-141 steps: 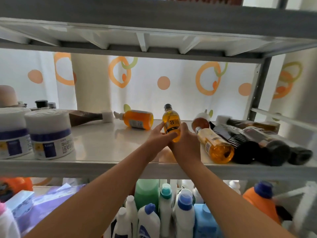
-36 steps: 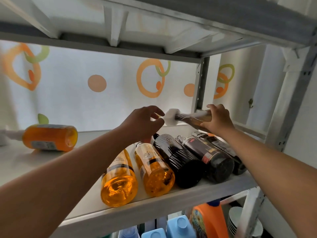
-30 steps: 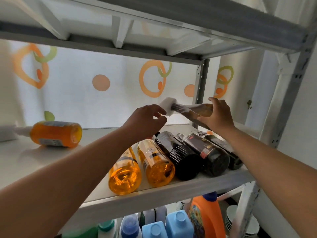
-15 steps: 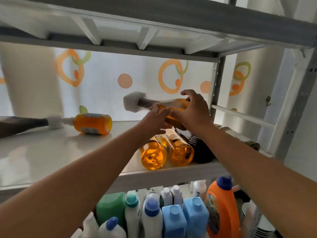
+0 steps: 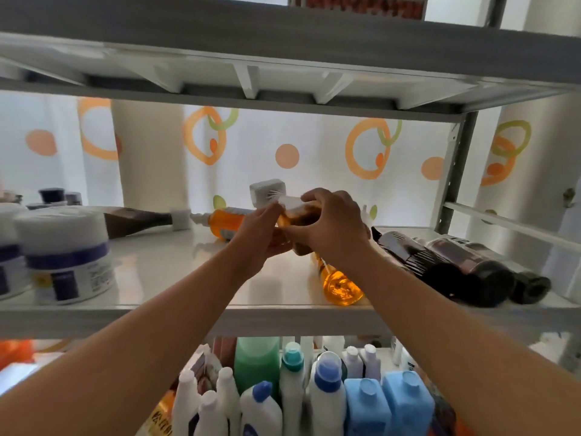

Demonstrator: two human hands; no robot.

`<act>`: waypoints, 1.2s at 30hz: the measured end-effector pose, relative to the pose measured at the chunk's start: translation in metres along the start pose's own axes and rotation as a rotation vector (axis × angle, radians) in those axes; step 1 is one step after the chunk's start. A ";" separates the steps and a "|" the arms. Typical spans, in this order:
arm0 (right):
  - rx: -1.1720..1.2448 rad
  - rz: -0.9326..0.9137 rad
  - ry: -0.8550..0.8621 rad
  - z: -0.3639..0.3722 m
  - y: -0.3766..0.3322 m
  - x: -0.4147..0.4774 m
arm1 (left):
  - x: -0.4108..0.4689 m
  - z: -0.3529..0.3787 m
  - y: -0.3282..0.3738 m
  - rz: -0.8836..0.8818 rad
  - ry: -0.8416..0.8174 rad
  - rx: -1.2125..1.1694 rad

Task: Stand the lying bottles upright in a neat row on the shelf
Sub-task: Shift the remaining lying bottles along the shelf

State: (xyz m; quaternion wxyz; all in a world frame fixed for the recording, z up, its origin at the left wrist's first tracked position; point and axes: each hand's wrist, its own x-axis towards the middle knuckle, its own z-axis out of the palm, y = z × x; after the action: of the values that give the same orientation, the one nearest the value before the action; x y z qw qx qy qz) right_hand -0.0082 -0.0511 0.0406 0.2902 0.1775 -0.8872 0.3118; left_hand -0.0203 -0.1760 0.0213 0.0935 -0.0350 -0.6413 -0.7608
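Note:
Both hands hold a brown bottle with a white cap (image 5: pixel 267 193) above the middle of the white shelf (image 5: pixel 176 278), cap tilted up and to the left. My left hand (image 5: pixel 261 234) grips its lower side and my right hand (image 5: pixel 333 225) wraps over its body. An orange bottle (image 5: pixel 341 286) lies below my right wrist, base toward me. Dark bottles (image 5: pixel 440 262) lie side by side at the right. Further back lie an orange pump bottle (image 5: pixel 224 223) and a dark brown bottle (image 5: pixel 138 220).
Two white tubs with blue bands (image 5: pixel 66 253) stand at the shelf's left, with small dark-capped jars (image 5: pixel 52 195) behind. The upper shelf (image 5: pixel 283 58) hangs close overhead. A grey post (image 5: pixel 452 171) bounds the right. Detergent bottles (image 5: pixel 327 398) crowd the shelf below.
The white-capped bottle has been carried left from the right end of the shelf to its middle and tipped more upright. My left hand has joined my right on it.

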 end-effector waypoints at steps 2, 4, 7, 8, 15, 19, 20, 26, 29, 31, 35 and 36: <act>-0.023 -0.014 -0.025 0.005 -0.004 -0.010 | -0.004 -0.008 0.000 -0.015 0.017 0.038; -0.052 -0.021 -0.021 0.009 -0.007 -0.018 | -0.007 -0.011 -0.002 -0.031 0.027 0.066; -0.127 -0.022 -0.032 0.014 -0.010 -0.026 | -0.009 -0.013 -0.009 -0.051 0.021 0.081; -0.155 -0.022 -0.044 0.015 -0.010 -0.028 | -0.010 -0.013 -0.011 -0.053 0.013 0.089; -0.241 -0.014 -0.064 0.022 -0.006 -0.042 | -0.010 -0.013 -0.024 -0.078 -0.039 0.183; -0.271 -0.001 -0.077 0.025 -0.005 -0.044 | -0.010 -0.013 -0.030 -0.126 -0.048 0.207; -0.272 0.008 -0.087 0.026 -0.005 -0.044 | -0.010 -0.013 -0.031 -0.125 -0.047 0.211; -0.304 0.002 -0.106 0.034 -0.003 -0.052 | -0.010 -0.012 -0.043 -0.012 -0.036 0.427; -0.361 -0.018 -0.092 0.036 -0.002 -0.050 | -0.011 -0.014 -0.044 0.030 -0.086 0.486; -0.397 -0.030 -0.101 0.035 -0.003 -0.049 | -0.011 -0.015 -0.042 0.027 -0.120 0.498; -0.464 -0.045 -0.118 0.031 -0.008 -0.049 | -0.010 -0.014 -0.041 0.020 -0.133 0.529; -0.468 -0.046 -0.122 0.030 -0.009 -0.050 | -0.011 -0.014 -0.042 0.016 -0.119 0.529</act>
State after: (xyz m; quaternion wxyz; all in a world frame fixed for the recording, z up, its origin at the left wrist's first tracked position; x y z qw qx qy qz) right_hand 0.0224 -0.0704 -0.0060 0.2764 0.1441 -0.9468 0.0798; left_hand -0.0169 -0.1817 -0.0236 0.0675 -0.0593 -0.8217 -0.5628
